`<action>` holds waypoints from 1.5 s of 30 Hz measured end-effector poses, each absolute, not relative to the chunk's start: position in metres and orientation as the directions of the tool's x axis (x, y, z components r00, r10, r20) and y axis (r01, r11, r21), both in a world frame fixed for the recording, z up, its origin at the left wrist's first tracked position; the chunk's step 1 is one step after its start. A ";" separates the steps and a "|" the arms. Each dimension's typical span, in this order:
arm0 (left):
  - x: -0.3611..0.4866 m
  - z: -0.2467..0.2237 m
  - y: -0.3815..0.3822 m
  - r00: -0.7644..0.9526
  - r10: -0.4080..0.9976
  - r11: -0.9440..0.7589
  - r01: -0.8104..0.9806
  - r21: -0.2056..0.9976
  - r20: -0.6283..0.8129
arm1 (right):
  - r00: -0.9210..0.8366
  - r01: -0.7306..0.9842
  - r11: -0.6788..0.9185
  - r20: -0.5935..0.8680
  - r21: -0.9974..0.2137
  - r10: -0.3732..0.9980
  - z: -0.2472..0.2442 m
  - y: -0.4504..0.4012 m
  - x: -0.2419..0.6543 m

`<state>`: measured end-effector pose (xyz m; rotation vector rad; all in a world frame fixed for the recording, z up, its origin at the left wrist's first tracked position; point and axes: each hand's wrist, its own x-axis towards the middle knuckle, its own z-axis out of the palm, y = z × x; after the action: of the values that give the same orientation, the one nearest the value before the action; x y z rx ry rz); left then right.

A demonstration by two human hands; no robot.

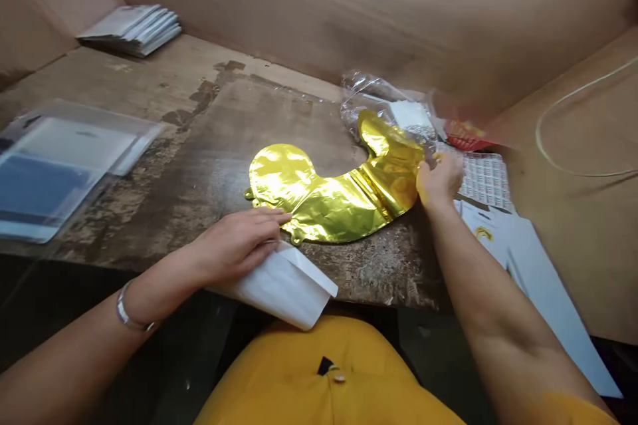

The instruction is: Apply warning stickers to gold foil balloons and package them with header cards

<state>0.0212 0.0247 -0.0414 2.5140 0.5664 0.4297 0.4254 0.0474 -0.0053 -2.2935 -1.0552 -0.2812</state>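
A shiny gold foil balloon [339,209], flat and curved like a number or letter, lies on the worn wooden table. My right hand [441,177] pinches its right edge, where a crease runs across the foil. Stretched out and lying flat, the fingers of my left hand [244,239] press on the balloon's lower left edge, near its small tabs. Under that palm and thumb is a folded white paper or sleeve [289,285], sticking out past the table's front edge. Whether the thumb grips it is hidden.
Clear plastic wrap [366,89] is crumpled behind the balloon. A red packet [466,136], a printed sheet [486,179] and white cards [538,292] lie at right. Clear plastic sleeves [60,172] lie at left, with a stack of packets [132,29] in the back corner. Board walls surround the table.
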 end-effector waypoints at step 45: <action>0.031 -0.026 -0.039 0.343 0.896 0.320 -0.059 0.946 -0.282 | -0.407 0.803 0.558 0.492 -0.210 0.770 -0.018 -0.060 0.206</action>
<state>0.0310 -0.0390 -0.0264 1.0430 1.0142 0.7946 0.2064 -0.0605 -0.0181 -1.2596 -2.2513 -0.0797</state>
